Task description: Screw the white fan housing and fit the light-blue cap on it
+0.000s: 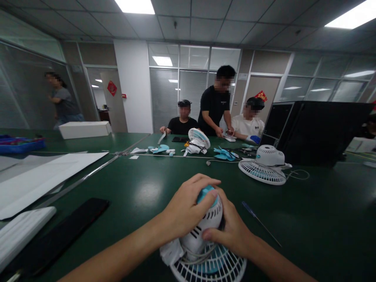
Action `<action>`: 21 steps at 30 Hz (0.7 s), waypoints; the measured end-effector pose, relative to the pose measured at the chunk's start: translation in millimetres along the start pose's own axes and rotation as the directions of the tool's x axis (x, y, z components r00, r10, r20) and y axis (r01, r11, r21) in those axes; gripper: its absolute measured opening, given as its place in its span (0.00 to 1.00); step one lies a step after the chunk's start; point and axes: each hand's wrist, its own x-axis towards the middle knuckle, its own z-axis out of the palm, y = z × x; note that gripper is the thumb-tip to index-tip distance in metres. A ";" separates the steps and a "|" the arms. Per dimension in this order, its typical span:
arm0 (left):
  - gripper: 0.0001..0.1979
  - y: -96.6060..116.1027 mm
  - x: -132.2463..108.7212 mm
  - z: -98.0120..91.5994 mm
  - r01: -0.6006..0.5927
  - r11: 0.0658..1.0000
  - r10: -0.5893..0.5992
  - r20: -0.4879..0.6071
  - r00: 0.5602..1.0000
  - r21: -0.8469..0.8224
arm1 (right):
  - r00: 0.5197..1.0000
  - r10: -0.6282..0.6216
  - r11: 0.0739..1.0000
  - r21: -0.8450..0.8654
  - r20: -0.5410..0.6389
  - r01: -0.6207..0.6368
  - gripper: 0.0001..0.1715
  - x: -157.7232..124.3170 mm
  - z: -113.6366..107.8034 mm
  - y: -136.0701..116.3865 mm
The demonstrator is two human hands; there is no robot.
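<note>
A small white desk fan (205,239) with a teal cap lies grille-down on the green table (141,184) right in front of me. My left hand (185,207) is wrapped over the top of its motor housing, fingertips on the teal cap. My right hand (232,229) grips the housing from the right side, thumb pressed against the vented shell. The fan's white grille (211,268) spreads out under both hands.
A thin blue-handled screwdriver (258,219) lies to the right. A black phone (73,219) and white sheets (38,176) lie left. Another fan (264,164) sits face-down ahead beside a black monitor (311,133). Three people work at the far end; another person stands far left.
</note>
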 end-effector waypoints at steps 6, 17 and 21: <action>0.11 -0.1 -1.9 -0.5 -0.009 0.996 0.014 -0.058 0.998 0.089 | 1.000 -0.016 1.000 0.020 -0.003 0.016 0.53 0.8 -0.3 -5.2; 0.08 8.5 1.7 -15.3 0.058 0.971 -0.029 -0.125 0.992 0.232 | 1.000 0.006 1.000 0.006 0.007 -0.006 0.56 -0.4 -0.7 -0.5; 0.06 6.6 3.3 -18.2 -0.011 0.970 0.027 -0.065 0.997 0.244 | 1.000 0.000 1.000 0.003 0.011 0.000 0.55 -0.4 -1.2 -0.6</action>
